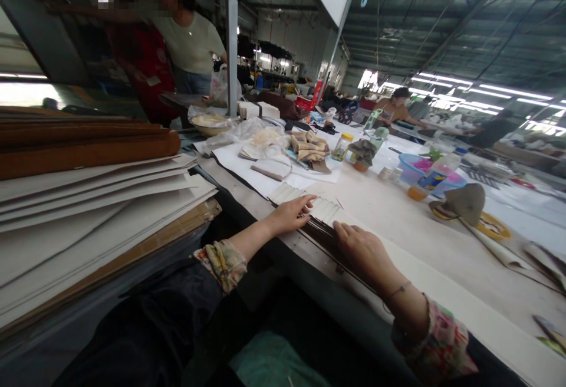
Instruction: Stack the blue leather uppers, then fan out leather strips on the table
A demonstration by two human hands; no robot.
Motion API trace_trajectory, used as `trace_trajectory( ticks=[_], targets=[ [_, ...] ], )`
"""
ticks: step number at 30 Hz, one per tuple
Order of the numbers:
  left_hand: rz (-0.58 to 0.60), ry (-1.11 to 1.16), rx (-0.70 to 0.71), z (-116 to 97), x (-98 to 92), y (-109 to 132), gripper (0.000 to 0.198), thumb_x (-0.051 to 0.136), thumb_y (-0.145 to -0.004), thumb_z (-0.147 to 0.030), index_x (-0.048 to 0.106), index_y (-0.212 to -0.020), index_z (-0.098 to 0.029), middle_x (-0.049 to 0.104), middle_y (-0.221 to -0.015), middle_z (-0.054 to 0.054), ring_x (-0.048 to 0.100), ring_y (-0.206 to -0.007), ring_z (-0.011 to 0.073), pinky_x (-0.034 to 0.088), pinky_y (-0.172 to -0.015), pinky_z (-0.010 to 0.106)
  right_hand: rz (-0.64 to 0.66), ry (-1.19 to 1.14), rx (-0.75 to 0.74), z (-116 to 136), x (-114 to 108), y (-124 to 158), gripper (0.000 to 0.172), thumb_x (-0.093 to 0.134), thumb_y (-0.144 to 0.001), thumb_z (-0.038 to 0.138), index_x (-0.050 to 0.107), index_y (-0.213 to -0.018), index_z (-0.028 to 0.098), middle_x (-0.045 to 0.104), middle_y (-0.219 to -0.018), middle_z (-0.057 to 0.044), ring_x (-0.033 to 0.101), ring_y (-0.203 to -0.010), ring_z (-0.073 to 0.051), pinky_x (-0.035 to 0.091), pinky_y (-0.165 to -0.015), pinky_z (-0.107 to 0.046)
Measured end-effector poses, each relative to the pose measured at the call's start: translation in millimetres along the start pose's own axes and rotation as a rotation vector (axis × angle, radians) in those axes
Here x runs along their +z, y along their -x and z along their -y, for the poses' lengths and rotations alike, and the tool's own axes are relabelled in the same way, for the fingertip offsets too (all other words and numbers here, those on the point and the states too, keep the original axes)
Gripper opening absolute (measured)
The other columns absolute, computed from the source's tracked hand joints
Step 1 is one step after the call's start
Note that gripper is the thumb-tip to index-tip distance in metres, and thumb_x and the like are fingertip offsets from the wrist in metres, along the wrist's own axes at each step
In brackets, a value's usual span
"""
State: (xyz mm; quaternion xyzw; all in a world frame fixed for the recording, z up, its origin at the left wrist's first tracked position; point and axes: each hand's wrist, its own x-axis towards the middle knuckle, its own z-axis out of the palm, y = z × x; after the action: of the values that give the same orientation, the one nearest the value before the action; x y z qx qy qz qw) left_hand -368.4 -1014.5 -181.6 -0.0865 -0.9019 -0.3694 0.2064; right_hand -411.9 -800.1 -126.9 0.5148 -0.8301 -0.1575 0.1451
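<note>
Along the near edge of the worktable lies a row of thin white strips [325, 209], with dark brown strips [319, 229] on the side closest to me. My left hand [290, 215] rests at the left part of this row, thumb and fingers apart, nothing visible between them. To its right, my right hand [362, 251] lies over the right end of the dark strips. Its fingers are stretched out, with the tips touching the white strips; the thumb is hidden. What the dark strips are made of I cannot tell.
Stacked white sheets [110, 222] and brown pieces [88, 148] stand to the left. Farther across the worktable [371, 198] are folded tan cloth pieces [307, 146], a yellow-lidded jar [342, 146], a blue basin [409, 166] and a yellow dish [493, 226]. A metal post [232, 39] rises behind; people stand beyond.
</note>
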Motion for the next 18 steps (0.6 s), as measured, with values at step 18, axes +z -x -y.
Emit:
trace_trajectory(
  ticks=[18],
  targets=[
    [0.384,-0.522,0.315,2.6,-29.7,-23.2,0.017,0.049,-0.085,-0.025,0.063,-0.092,-0.017,0.063,-0.094,0.003,0.057,-0.090,0.0143,0.040,-0.078,0.020,0.068,-0.033,0.034,4.1,-7.8,1.1,0.033,0.045,-0.083,0.009,0.048,-0.116,0.011,0.061,-0.099,-0.009,0.058,-0.087,-0.019,0.048,-0.069,-0.028]
  ],
)
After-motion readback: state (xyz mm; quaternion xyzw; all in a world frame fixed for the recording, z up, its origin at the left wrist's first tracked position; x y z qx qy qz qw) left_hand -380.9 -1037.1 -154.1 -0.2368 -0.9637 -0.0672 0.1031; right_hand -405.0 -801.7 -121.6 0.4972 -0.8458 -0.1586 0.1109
